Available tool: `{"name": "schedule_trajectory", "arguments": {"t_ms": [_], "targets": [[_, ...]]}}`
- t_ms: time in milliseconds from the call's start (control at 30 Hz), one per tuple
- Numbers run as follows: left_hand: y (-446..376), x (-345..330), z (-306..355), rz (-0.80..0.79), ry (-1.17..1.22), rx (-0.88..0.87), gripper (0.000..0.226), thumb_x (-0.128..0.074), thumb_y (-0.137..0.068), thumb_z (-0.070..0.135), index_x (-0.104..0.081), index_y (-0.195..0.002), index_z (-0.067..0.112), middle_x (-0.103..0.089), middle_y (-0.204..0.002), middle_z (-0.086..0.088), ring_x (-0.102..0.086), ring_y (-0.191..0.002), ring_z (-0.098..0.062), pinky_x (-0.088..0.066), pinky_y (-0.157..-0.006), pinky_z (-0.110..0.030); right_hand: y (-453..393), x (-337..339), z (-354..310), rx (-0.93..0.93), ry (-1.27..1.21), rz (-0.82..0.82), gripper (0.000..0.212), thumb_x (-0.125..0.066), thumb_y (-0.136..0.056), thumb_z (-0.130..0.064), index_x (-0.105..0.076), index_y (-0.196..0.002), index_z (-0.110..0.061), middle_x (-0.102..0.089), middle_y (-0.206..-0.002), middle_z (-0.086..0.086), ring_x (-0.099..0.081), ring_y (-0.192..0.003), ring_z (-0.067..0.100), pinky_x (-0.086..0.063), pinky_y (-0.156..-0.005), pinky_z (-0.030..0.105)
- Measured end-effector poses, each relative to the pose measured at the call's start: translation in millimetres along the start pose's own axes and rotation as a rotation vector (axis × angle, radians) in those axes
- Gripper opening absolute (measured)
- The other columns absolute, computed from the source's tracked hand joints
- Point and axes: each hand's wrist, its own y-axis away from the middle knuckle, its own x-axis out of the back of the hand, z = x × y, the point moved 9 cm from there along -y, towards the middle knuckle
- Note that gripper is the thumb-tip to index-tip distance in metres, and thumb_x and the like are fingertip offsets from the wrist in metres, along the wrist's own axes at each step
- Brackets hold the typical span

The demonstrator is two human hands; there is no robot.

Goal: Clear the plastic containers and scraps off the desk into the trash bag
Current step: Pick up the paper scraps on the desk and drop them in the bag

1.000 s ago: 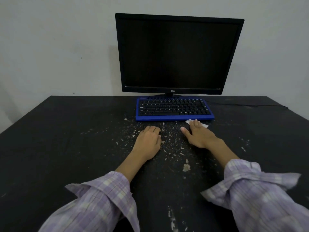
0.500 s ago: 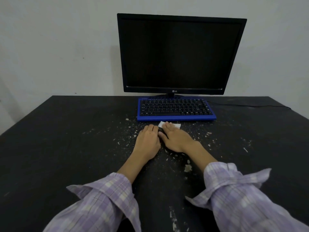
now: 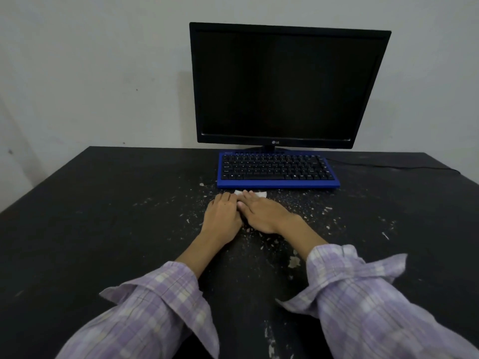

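Right hand [image 3: 261, 212] slid against left hand [image 3: 223, 212], both flat, gripping nothing; white scrap [image 3: 260, 194] under right fingertips

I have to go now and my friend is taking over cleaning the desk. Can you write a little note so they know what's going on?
Left hand: flat on the desk, palm down, holding nothing visible.
Right hand: flat beside it, touching it, fingers on a white tissue just in front of the blue keyboard.
Scraps: small pale bits lie scattered around both hands and toward the near edge.
Done: no plastic containers are in view on the desk.
Left: gather the crumbs into a pile and bin them. The trash bag is out of view, so find it first.
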Motion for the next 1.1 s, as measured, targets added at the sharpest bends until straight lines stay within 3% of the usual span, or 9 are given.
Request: {"name": "schedule_trajectory", "arguments": {"t_ms": [167, 367, 667, 833, 1100], "targets": [[-1.8, -1.9, 1.7, -0.011, 0.029, -0.023, 0.03, -0.045, -0.092, 0.017, -0.051, -0.121, 0.01, -0.055, -0.123, -0.007, -0.049, -0.114, -0.019, -0.042, -0.098, -0.034, 28.0, -1.6, 21.1, 0.028, -0.006, 0.036, 0.056, -0.017, -0.1, -0.048, -0.014, -0.151, -0.024, -0.012, -0.159, -0.003, -0.01, -0.145, 0.011, -0.013, -0.115, 0.036], [-7.5, -15.7, 45.7, -0.05, 0.057, -0.082, 0.032, -0.043, -0.095, 0.022, -0.05, -0.124, 0.01, -0.053, -0.126, -0.008, -0.048, -0.116, -0.02, -0.043, -0.099, -0.036, 65.2, 14.6, 77.8, -0.157, -0.001, 0.036, 0.062, -0.019, -0.097, -0.056, -0.018, -0.15, -0.023, -0.014, -0.159, -0.002, -0.013, -0.145, 0.015, -0.019, -0.114, 0.044], [-26.7, -44.0, 112.0, -0.103, 0.048, -0.151, 0.039, -0.039, -0.097, 0.026, -0.045, -0.13, 0.008, -0.048, -0.135, -0.01, -0.043, -0.125, -0.023, -0.037, -0.105, -0.038, 113.0, 29.6, 168.9, -0.398, 0.079, 0.072, 0.071, -0.016, -0.096, -0.058, -0.012, -0.151, -0.015, -0.011, -0.159, 0.008, -0.01, -0.146, 0.023, -0.008, -0.117, 0.043], [-42.4, -49.9, 95.3, -0.141, 0.042, -0.064, 0.05, -0.035, -0.099, 0.029, -0.027, -0.144, 0.007, -0.022, -0.154, -0.014, -0.021, -0.141, -0.027, -0.022, -0.116, -0.041, 114.4, 36.1, 207.7, -0.492, 0.017, 0.068, 0.077, -0.016, -0.093, -0.063, -0.009, -0.152, -0.014, -0.007, -0.159, 0.008, -0.008, -0.146, 0.022, -0.015, -0.116, 0.046], [-44.5, -53.5, 84.2, -0.061, 0.013, -0.058, 0.053, -0.03, -0.1, 0.033, -0.026, -0.145, 0.007, -0.023, -0.155, -0.01, -0.022, -0.142, -0.022, -0.018, -0.117, -0.034, 84.6, 54.8, 238.8, -0.546, 0.013, 0.071, 0.089, -0.019, -0.087, -0.073, -0.007, -0.152, -0.013, -0.008, -0.159, 0.01, -0.006, -0.147, 0.025, -0.016, -0.115, 0.05]]}}
